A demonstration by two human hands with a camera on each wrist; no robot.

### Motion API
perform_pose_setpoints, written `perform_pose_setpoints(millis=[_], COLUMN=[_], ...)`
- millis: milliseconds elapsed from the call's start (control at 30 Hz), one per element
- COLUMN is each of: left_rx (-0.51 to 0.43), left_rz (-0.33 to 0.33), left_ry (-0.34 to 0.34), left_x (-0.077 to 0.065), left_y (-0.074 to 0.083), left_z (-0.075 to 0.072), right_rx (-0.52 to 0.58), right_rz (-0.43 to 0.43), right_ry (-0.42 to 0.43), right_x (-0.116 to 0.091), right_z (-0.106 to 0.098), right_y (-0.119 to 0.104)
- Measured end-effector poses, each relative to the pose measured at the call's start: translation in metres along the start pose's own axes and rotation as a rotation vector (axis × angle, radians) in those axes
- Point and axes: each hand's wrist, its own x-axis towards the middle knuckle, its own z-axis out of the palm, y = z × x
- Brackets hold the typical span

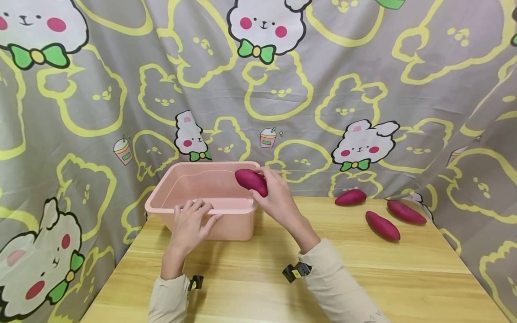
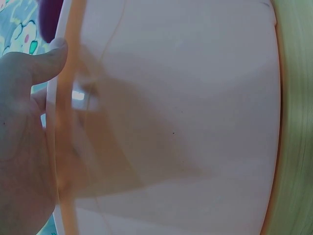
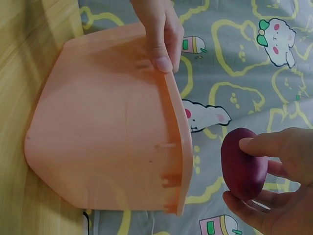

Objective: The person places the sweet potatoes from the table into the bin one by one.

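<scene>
A pink plastic bin (image 1: 232,226) stands on the wooden table. My left hand (image 1: 190,224) grips its near rim, with the fingers over the edge and the thumb (image 2: 49,61) along the outer side. My right hand (image 1: 276,195) holds a purple sweet potato (image 1: 251,181) above the bin's right end, fingers and thumb around it. In the right wrist view the held sweet potato (image 3: 242,161) is higher than the bin's rim (image 3: 185,132). The part of the bin's floor behind the near wall is hidden.
Three more sweet potatoes lie at the table's back right: one by the curtain (image 1: 350,197), one nearer the front (image 1: 382,225) and one farther right (image 1: 405,212). A patterned grey curtain (image 1: 299,107) hangs behind the table (image 1: 250,278) and along its sides.
</scene>
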Motion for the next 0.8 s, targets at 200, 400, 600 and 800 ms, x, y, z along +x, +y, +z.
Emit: perform_pose_setpoints(millis=[200, 400, 600, 800], left_rx=[0.000, -0.003, -0.010, -0.008], left_rz=[-0.007, -0.004, 0.004, 0.000], left_ry=[-0.014, -0.010, 0.004, 0.008], left_x=[-0.001, 0.001, 0.002, 0.000], left_y=[0.000, 0.002, 0.003, 0.001], left_z=[0.000, 0.000, 0.000, -0.001], right_rx=[-0.003, 0.004, 0.011, -0.010], right_rz=[-0.024, -0.009, -0.021, -0.021], right_ry=[-0.014, -0.041, -0.051, -0.075], right_x=[0.002, 0.004, 0.007, 0.008], right_z=[0.010, 0.015, 0.019, 0.025], right_y=[-0.003, -0.006, -0.008, -0.009])
